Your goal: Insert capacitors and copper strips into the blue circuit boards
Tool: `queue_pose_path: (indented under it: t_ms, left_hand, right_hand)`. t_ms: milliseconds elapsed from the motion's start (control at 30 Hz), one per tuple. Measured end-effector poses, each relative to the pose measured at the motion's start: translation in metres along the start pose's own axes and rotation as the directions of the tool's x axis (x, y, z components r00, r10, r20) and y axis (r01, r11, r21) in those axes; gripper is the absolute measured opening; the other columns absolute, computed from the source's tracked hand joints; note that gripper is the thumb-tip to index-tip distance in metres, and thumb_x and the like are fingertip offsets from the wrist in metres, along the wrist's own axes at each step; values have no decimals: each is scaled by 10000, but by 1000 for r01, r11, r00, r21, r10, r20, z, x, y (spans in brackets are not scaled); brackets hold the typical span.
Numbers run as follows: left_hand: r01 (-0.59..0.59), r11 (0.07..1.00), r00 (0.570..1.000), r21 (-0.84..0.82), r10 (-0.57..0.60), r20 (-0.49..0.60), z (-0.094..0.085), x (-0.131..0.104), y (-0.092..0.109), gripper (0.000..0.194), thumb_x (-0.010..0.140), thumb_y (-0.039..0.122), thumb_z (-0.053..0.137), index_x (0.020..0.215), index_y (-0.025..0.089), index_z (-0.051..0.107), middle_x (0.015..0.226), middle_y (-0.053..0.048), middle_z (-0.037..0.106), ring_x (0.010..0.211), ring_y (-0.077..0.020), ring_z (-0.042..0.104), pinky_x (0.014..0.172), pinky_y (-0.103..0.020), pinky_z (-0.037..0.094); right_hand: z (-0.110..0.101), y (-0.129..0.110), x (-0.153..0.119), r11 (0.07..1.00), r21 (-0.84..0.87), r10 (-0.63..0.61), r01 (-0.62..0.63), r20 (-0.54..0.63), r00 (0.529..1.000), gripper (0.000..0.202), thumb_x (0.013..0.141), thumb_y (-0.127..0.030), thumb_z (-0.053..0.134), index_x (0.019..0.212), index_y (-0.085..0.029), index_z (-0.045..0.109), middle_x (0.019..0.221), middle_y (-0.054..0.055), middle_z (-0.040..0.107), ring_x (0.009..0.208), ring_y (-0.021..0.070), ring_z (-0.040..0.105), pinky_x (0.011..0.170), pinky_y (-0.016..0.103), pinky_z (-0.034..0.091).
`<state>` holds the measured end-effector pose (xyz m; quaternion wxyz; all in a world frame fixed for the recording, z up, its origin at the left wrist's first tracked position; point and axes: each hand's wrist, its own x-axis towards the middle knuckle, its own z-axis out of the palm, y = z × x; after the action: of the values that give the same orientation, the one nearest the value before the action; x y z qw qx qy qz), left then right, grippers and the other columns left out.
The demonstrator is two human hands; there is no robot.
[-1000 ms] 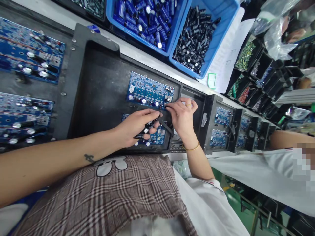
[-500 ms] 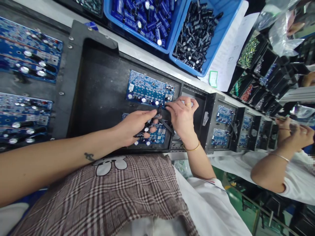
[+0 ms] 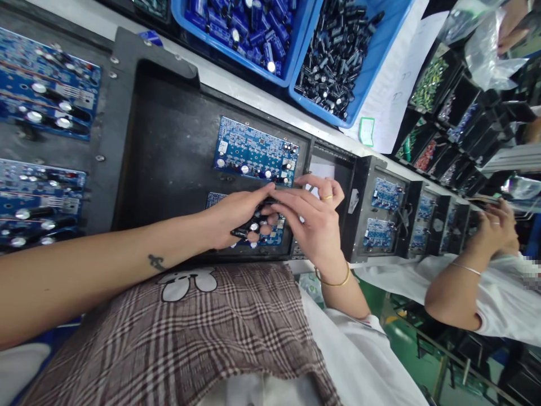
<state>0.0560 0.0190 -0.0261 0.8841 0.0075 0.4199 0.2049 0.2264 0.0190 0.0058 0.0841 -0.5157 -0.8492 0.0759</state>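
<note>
Grip: left hand (image 3: 239, 217) curls round black capacitors (image 3: 254, 227) over the lower board (image 3: 278, 235); right hand (image 3: 315, 223) meets it, can't tell if holding one. Best pick singly, handful steady so none spill.

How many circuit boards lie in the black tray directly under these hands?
2. The far circuit board lies toward the tray's far edge; the near circuit board lies closer to the person, partly hidden by the left hand. I see no third there.
</note>
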Motion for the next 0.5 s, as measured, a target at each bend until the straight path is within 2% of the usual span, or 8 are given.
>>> queue_pose_path:
  t_ms: [67,167,300,500]
  left_hand:
    - [4,1000,1000,-3,-4,8,2,-1,2,390,958,409,499,690,134,570,672,-62,569,418,-71,474,286,-132,234]
    - [-7,1000,1000,11,7,21,2,-3,4,230,926,291,532,820,122,647,754,-76,607,438,-69,486,281,-128,231]
    - [-68,997,997,32,67,38,-1,-5,5,164,902,223,551,899,129,685,775,-61,595,444,-62,482,281,-123,242]
    - [-127,990,992,56,126,30,-2,-6,4,62,861,168,643,910,146,674,809,-37,574,473,-47,494,299,-103,271]
  right_hand:
    - [4,8,4,996,-38,77,-79,-39,996,185,980,-310,526,1051,-301,696,992,-12,750,1156,230,553,1070,462,230]
    - [23,31,15,977,-113,176,-183,-68,982,190,977,-256,511,1017,-273,696,949,8,739,1149,252,537,1040,483,235]
    - [36,46,24,980,-141,145,-144,-3,989,200,966,-223,502,1018,-263,691,966,30,724,1144,270,526,1029,511,233]
    - [37,41,26,986,-143,80,-79,-2,997,201,972,-205,476,1017,-249,667,970,47,713,1178,264,525,1076,529,219]
